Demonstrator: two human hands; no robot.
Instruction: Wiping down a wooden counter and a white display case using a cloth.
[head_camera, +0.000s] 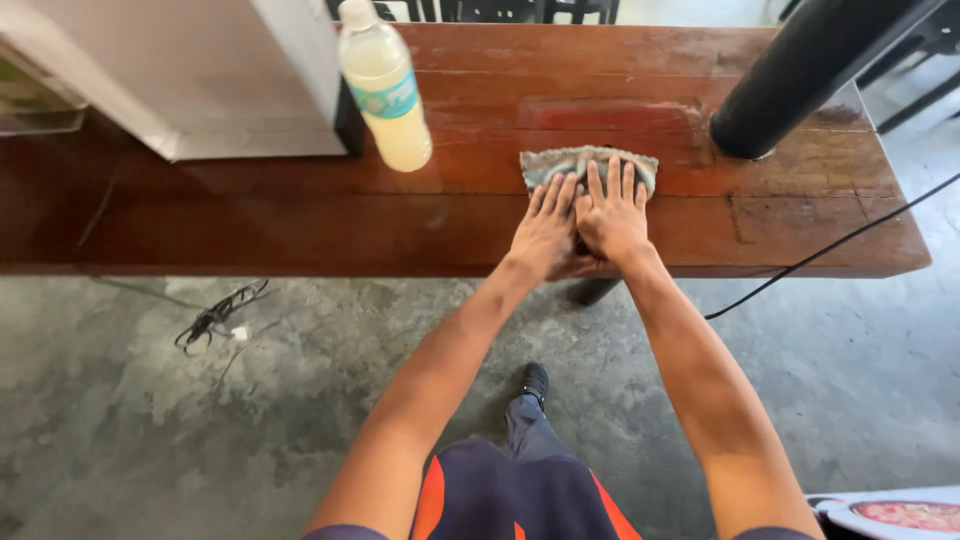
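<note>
A grey-green cloth (560, 160) lies flat on the reddish wooden table (300, 230), a little right of its middle. My left hand (545, 228) and my right hand (612, 215) press side by side on the cloth's near part, palms down, fingers stretched and pointing away from me. The thumbs meet between the hands. The far strip of the cloth shows beyond my fingertips.
A plastic bottle (385, 85) of pale liquid stands left of the cloth. A white box (200, 70) fills the table's far left. A thick black post (800, 75) rises at the right. A black cable (830, 245) hangs off the right edge; grey concrete floor (200, 420) lies below.
</note>
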